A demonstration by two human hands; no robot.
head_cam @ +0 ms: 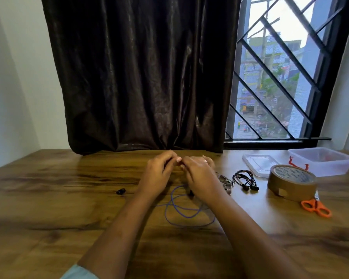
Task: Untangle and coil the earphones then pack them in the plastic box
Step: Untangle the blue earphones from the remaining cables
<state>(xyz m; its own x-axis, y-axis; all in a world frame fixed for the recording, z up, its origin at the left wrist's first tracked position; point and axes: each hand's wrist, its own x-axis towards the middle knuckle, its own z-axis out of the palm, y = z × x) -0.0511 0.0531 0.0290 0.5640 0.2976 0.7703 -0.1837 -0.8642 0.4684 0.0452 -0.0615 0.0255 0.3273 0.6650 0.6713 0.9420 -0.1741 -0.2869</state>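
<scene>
A purple earphone cable (186,213) lies in loose loops on the wooden table (48,208), running up under my hands. My left hand (159,174) and my right hand (199,176) meet above it, fingers curled together and pinching the cable's upper part; the pinch itself is mostly hidden. A small black earbud piece (121,191) lies apart on the left. A coiled black earphone set (245,180) sits to the right, with a grey bundle of cable (225,182) beside my right hand. The clear plastic box (321,161) stands at the far right, its lid (259,164) lying next to it.
A roll of brown tape (292,182) stands in front of the box, and orange scissors (316,207) lie near it. A red cable (298,165) hangs at the box's front. A dark curtain (141,77) and a barred window (280,77) back the table.
</scene>
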